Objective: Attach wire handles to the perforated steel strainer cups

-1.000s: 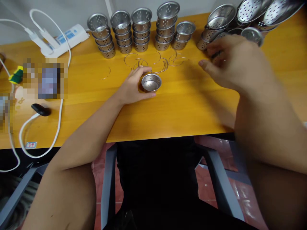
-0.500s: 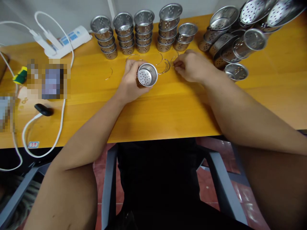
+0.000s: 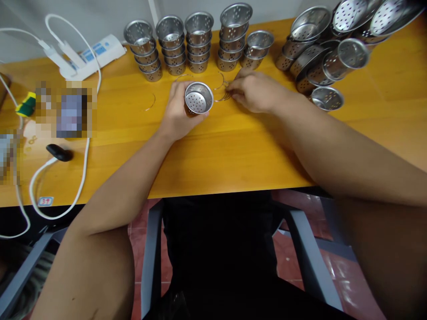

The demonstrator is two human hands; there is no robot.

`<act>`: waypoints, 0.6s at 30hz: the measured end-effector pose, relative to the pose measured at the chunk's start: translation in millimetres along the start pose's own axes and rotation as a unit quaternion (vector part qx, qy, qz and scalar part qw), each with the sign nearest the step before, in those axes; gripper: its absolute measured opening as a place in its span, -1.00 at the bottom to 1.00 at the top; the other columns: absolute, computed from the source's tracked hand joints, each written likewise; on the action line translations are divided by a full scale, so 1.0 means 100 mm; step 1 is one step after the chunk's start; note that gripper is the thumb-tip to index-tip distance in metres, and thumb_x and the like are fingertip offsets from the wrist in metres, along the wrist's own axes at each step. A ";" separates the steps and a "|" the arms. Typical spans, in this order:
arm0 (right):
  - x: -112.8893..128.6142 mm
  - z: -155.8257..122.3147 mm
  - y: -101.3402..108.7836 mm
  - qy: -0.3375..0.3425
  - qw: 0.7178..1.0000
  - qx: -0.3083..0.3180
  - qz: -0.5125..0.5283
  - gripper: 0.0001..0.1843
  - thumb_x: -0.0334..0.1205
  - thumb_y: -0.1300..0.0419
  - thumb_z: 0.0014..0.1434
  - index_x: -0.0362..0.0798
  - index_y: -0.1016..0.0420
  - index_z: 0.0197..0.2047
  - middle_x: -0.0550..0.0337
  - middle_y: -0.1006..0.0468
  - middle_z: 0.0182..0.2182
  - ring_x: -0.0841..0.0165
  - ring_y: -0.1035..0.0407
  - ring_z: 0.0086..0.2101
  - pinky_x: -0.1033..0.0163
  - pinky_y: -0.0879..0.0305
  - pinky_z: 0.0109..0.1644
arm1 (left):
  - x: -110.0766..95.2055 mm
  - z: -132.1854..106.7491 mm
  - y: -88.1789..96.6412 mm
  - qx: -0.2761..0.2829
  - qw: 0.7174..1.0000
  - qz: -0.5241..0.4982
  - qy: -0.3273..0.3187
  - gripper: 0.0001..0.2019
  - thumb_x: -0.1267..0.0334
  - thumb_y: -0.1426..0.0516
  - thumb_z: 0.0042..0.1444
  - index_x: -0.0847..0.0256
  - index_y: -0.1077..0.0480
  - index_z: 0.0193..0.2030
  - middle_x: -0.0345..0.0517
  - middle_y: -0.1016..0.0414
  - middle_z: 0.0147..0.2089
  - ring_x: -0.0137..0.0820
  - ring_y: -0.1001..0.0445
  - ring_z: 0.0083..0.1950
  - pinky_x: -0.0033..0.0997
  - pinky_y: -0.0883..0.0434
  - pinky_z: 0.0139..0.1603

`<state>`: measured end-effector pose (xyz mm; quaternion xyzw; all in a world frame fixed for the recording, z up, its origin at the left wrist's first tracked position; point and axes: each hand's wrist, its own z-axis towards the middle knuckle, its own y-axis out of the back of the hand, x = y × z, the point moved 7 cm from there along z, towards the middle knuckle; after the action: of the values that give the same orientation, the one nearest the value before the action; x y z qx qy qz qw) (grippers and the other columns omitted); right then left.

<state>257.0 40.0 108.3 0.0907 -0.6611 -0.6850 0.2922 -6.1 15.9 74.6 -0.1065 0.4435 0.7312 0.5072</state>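
Observation:
My left hand [image 3: 175, 113] is wrapped round a small perforated steel cup [image 3: 198, 98], tilted so its open mouth faces me, just above the yellow table [image 3: 233, 146]. My right hand [image 3: 255, 91] rests on the table right of the cup, its fingers pinched at a cluster of thin wire rings [image 3: 224, 94]; what the fingertips hold is too small to name. One more wire piece [image 3: 150, 102] lies alone to the left.
Several stacks of the same cups [image 3: 196, 42] line the table's back edge. A loose heap of cups [image 3: 328, 49] lies at the back right. A white power strip [image 3: 88, 53] with cables, a black object [image 3: 58, 152] and a sponge [image 3: 25, 106] sit left.
My left hand lifted the cup off the table and tilted its mouth toward me. My right hand came back from the heap at the right to the wire rings beside the cup.

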 end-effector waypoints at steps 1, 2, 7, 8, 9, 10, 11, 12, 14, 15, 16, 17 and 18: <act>0.00 0.04 -0.02 0.009 1.000 0.005 -0.014 -0.72 -0.36 -0.29 0.52 0.09 -0.75 0.16 -0.17 -0.70 0.20 -0.30 -0.60 0.30 -0.41 -0.59 0.43 | 0.01 0.01 0.00 0.001 1.000 -0.003 0.000 -0.22 -0.07 -0.64 0.17 -0.19 -0.41 0.41 0.06 -0.58 0.40 0.26 -0.55 0.51 0.50 -0.51 0.61; 0.01 0.08 -0.03 0.018 0.999 0.006 -0.026 -0.76 -0.36 -0.27 0.51 0.10 -0.74 0.09 -0.15 -0.72 0.14 -0.28 -0.62 0.26 -0.40 -0.61 0.40 | 0.02 0.01 0.00 0.001 1.000 -0.005 0.000 -0.21 -0.06 -0.64 0.16 -0.20 -0.41 0.41 0.05 -0.58 0.40 0.26 -0.55 0.51 0.51 -0.51 0.62; 0.04 0.15 -0.10 0.034 0.999 -0.035 0.005 -0.81 -0.05 -0.24 0.65 0.27 -0.69 -0.03 -0.03 -0.71 0.03 -0.20 -0.60 0.18 -0.39 -0.65 0.32 | 0.04 0.03 0.02 -0.010 1.000 -0.009 -0.003 -0.21 -0.07 -0.65 0.13 -0.24 -0.41 0.39 0.01 -0.60 0.40 0.22 -0.57 0.49 0.47 -0.54 0.62; 0.05 0.15 -0.12 0.034 0.999 -0.040 0.010 -0.76 0.06 -0.21 0.68 0.30 -0.69 -0.02 -0.03 -0.70 0.05 -0.20 -0.59 0.18 -0.39 -0.65 0.31 | 0.03 0.03 0.02 -0.010 1.000 -0.009 -0.001 -0.20 -0.09 -0.65 0.14 -0.25 -0.41 0.40 0.00 -0.60 0.41 0.23 -0.56 0.51 0.46 -0.54 0.63; 0.05 0.15 -0.14 0.033 0.998 -0.044 0.014 -0.71 0.15 -0.19 0.70 0.31 -0.70 -0.01 -0.03 -0.70 0.07 -0.21 -0.58 0.19 -0.39 -0.65 0.29 | 0.02 0.03 0.02 -0.011 1.000 -0.011 0.000 -0.19 -0.11 -0.65 0.14 -0.25 -0.40 0.42 0.00 -0.59 0.42 0.22 -0.56 0.52 0.45 -0.54 0.63; 0.05 0.15 -0.16 0.031 0.998 -0.047 0.016 -0.66 0.22 -0.17 0.70 0.30 -0.70 0.01 -0.04 -0.70 0.10 -0.22 -0.58 0.19 -0.39 -0.65 0.28 | 0.01 0.02 0.03 -0.014 1.000 -0.017 0.000 -0.18 -0.12 -0.65 0.15 -0.26 -0.39 0.43 0.00 -0.59 0.43 0.21 -0.57 0.53 0.43 -0.56 0.63; 0.05 0.14 -0.18 0.029 0.998 -0.047 0.017 -0.62 0.27 -0.15 0.70 0.28 -0.70 0.03 -0.06 -0.69 0.14 -0.23 -0.58 0.18 -0.39 -0.64 0.27 | -0.01 0.02 0.03 -0.022 0.999 -0.024 -0.001 -0.18 -0.13 -0.64 0.17 -0.26 -0.38 0.45 -0.01 -0.58 0.44 0.19 -0.58 0.53 0.42 -0.57 0.63; 0.05 0.14 -0.20 0.029 0.998 -0.045 0.019 -0.59 0.29 -0.13 0.70 0.26 -0.69 0.05 -0.09 -0.68 0.17 -0.24 -0.58 0.18 -0.39 -0.63 0.28 | -0.02 0.02 0.04 -0.032 0.999 -0.030 -0.003 -0.18 -0.14 -0.63 0.18 -0.28 -0.37 0.45 -0.03 -0.58 0.45 0.17 -0.60 0.51 0.40 -0.60 0.62; 0.06 0.13 -0.20 0.029 0.998 -0.043 0.024 -0.59 0.28 -0.10 0.70 0.24 -0.65 0.06 -0.11 -0.66 0.22 -0.22 -0.58 0.15 -0.39 -0.60 0.29 | -0.04 0.01 0.06 -0.051 0.998 -0.034 -0.002 -0.20 -0.14 -0.62 0.18 -0.32 -0.36 0.44 -0.08 -0.60 0.44 0.12 -0.63 0.48 0.38 -0.63 0.60; 0.08 0.12 -0.18 0.031 0.998 -0.045 0.029 -0.62 0.26 -0.09 0.70 0.25 -0.62 0.06 -0.10 -0.66 0.22 -0.21 -0.57 0.15 -0.38 -0.59 0.30 | -0.06 0.02 0.07 -0.056 0.998 -0.031 -0.001 -0.20 -0.14 -0.62 0.17 -0.34 -0.36 0.43 -0.10 -0.62 0.43 0.12 -0.64 0.46 0.38 -0.64 0.58; 0.10 0.10 -0.14 0.033 0.997 -0.053 0.037 -0.65 0.24 -0.09 0.70 0.27 -0.60 0.05 -0.09 -0.67 0.21 -0.20 -0.56 0.15 -0.37 -0.58 0.31 | -0.07 0.02 0.09 -0.060 0.998 -0.028 -0.002 -0.20 -0.15 -0.62 0.15 -0.36 -0.36 0.42 -0.11 -0.62 0.41 0.12 -0.63 0.45 0.40 -0.64 0.57; 0.13 0.08 -0.09 0.036 0.996 -0.066 0.049 -0.69 0.23 -0.11 0.69 0.30 -0.58 0.03 -0.06 -0.68 0.20 -0.18 -0.56 0.16 -0.36 -0.57 0.31 | -0.09 0.03 0.10 -0.060 0.998 -0.025 -0.004 -0.20 -0.18 -0.62 0.13 -0.37 -0.37 0.41 -0.11 -0.63 0.40 0.14 -0.63 0.45 0.43 -0.63 0.57; 0.15 0.05 -0.03 0.036 0.994 -0.082 0.064 -0.72 0.22 -0.13 0.69 0.32 -0.56 0.02 -0.03 -0.69 0.18 -0.16 -0.55 0.16 -0.34 -0.56 0.32 | -0.13 0.04 0.12 -0.060 0.998 -0.022 -0.009 -0.20 -0.21 -0.61 0.12 -0.38 -0.37 0.40 -0.10 -0.63 0.39 0.16 -0.61 0.46 0.46 -0.61 0.57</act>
<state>240.8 36.5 110.2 0.0485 -0.5961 -0.7130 0.3660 -9.1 9.4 90.9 -0.1401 0.3923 0.7457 0.5200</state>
